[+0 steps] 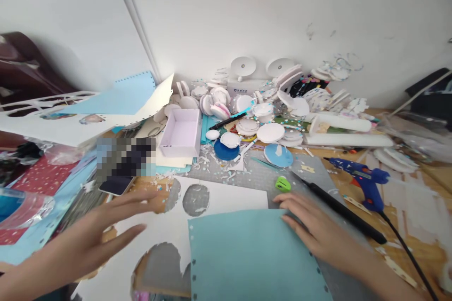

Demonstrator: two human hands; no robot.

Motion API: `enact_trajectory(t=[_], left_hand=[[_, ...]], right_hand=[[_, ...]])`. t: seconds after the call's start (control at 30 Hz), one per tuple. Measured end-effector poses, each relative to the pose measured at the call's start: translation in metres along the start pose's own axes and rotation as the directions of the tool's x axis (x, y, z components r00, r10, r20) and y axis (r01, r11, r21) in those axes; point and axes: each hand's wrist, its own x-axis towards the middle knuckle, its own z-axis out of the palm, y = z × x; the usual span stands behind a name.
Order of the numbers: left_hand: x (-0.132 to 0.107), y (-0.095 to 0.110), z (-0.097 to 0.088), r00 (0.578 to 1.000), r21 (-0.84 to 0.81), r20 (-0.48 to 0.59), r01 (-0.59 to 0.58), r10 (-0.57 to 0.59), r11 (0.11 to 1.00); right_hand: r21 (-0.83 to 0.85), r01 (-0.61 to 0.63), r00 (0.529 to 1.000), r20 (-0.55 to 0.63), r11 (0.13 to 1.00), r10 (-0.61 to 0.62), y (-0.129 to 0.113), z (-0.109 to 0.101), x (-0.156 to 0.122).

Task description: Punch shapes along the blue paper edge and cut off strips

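Observation:
A teal sheet of paper (247, 254) with small punched marks down both sides lies at the front middle. My right hand (303, 221) rests at its upper right corner, fingers stretched out and touching or just over the edge. Under the teal sheet is a white sheet (229, 195) with round holes cut out of it. Over the left part of that white sheet hovers my left hand (106, 225), its fingers apart and nothing in them. Just beyond my right fingertips sits a small green cutter-like piece (283, 184). A black-handled blade tool (346, 211) lies right of that hand.
A blue glue gun (363, 178) with its cord lies at the right. A pale pink box (181, 132), a blue disc (226, 149) and several white discs (270, 132) crowd the back. Paper scraps litter the grey cutting mat (310, 169). A phone (116, 185) is at left.

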Motion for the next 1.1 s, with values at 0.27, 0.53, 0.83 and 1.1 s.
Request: enact_trajectory(t=[0.27, 0.53, 0.83, 1.1], left_hand=[[0.032, 0.015, 0.027, 0.915, 0.016, 0.304, -0.283, 0.265, 0.959], [0.056, 0.048, 0.045, 0.984, -0.336, 0.164, -0.013, 0.072, 0.942], [0.098, 0.051, 0.085, 0.907, -0.724, 0.418, 0.297, 0.053, 0.623], [0.108, 0.045, 0.084, 0.844, -0.764, 0.498, 0.317, 0.201, 0.563]], right_hand=[[-0.034, -0.097, 0.989, -0.119, 0.995, 0.093, 0.018, 0.001, -0.025], [0.148, -0.222, 0.944, -0.213, 0.964, 0.25, 0.0, -0.005, -0.004], [0.08, -0.309, 0.906, -0.279, 0.948, 0.319, 0.026, -0.008, 0.034], [0.581, -0.191, 0.928, -0.156, 0.791, 0.339, 0.015, -0.026, 0.055]])
